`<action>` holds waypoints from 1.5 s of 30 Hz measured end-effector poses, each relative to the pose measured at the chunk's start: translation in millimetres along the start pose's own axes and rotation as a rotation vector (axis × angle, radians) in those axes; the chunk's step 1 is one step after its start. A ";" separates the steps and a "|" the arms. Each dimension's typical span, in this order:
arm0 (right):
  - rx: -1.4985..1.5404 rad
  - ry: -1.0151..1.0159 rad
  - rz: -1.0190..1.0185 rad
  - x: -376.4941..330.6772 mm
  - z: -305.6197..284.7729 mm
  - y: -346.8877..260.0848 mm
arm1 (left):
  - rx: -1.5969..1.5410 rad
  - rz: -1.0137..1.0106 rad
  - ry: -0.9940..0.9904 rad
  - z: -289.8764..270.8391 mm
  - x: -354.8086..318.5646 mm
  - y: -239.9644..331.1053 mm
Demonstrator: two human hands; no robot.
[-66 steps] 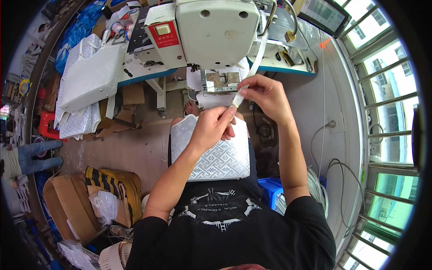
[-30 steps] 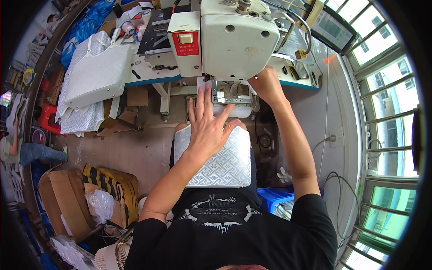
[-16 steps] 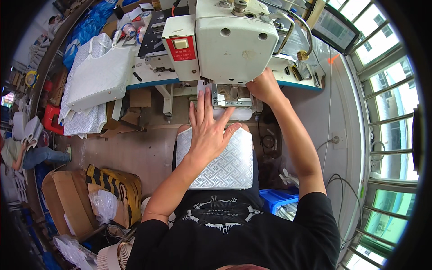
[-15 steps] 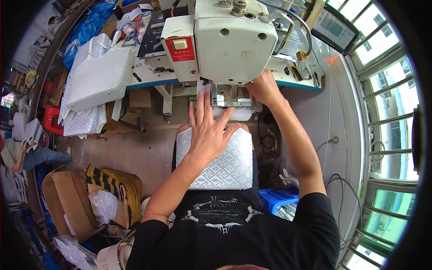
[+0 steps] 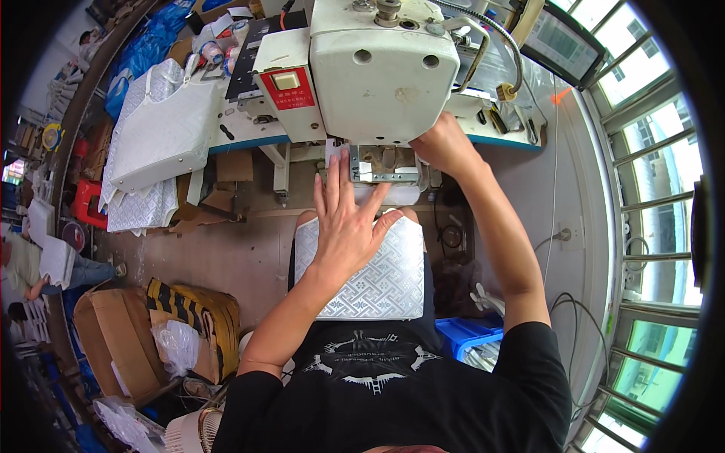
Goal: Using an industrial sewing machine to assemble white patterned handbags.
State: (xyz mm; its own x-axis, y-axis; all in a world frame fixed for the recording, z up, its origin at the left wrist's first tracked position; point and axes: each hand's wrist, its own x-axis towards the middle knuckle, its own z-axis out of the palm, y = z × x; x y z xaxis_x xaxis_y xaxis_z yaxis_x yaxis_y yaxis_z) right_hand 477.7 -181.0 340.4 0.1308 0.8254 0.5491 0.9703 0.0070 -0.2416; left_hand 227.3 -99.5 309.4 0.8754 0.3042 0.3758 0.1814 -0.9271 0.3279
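Note:
My left hand (image 5: 349,226) lies with its fingers spread, reaching from above a white patterned panel (image 5: 377,283) on my lap to the front of an industrial sewing machine (image 5: 385,83). Its fingertips rest at the left and front edges of a metal clamp frame (image 5: 385,178) under the machine head. Beside the lower right corner of that head is my right hand (image 5: 447,147); it is bent inward, and its fingers are hidden behind the casing. Whether it holds anything does not show.
White handbags (image 5: 162,136) are stacked on the table's left end. A screen (image 5: 560,41) stands back right, near barred windows. On the floor are a cardboard box (image 5: 121,343), a black-and-yellow sack (image 5: 196,321) and a blue crate (image 5: 468,332). A co-worker (image 5: 45,264) is at far left.
The machine sits slightly further left in the picture as the view shifts. My hands keep nearly the same places. At far left, the co-worker has shifted, with white pieces in front of them.

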 end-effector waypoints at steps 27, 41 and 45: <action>0.083 0.130 -0.012 -5.7 10.0 -20.4 | 0.023 -0.028 -0.014 -0.9 -1.7 5.1; 0.066 0.116 -0.148 -0.9 7.4 -7.9 | -0.065 -0.027 -0.037 6.8 -0.7 -0.4; 0.086 0.129 -0.165 0.5 6.6 -7.1 | -0.035 -0.025 -0.051 9.6 2.6 -2.8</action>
State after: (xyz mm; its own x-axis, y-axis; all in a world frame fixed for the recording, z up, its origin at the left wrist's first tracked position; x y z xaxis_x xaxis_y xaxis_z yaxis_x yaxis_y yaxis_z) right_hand 469.5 -176.9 337.1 0.0015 0.7299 0.6835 0.9606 0.1889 -0.2038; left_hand 233.3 -98.3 301.1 0.8928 0.3146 0.3224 0.1886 -0.9110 0.3667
